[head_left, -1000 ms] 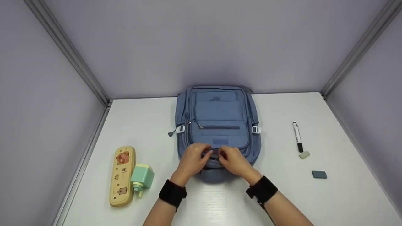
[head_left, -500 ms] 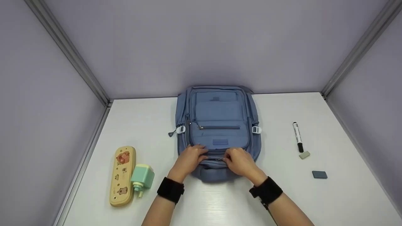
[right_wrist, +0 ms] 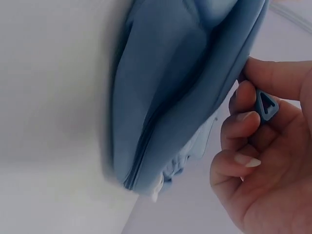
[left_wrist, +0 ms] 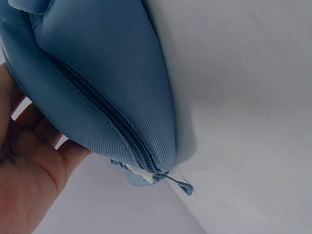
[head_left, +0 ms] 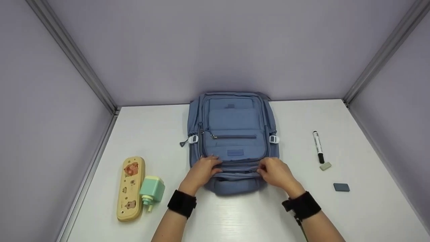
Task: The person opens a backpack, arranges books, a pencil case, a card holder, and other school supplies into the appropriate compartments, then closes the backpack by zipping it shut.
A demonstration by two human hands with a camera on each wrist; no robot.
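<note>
Zipper pull — between right-hand fingers

Your left hand lies palm down, fingers lightly curled and pressing. Your right hand, well to its right, pinches thumb against curled fingers. Both forearms angle inward, each wrist wearing a black band.

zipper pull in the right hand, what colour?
Blue, matching the backpack; the zipper pull shows best in the right wrist view.
</note>
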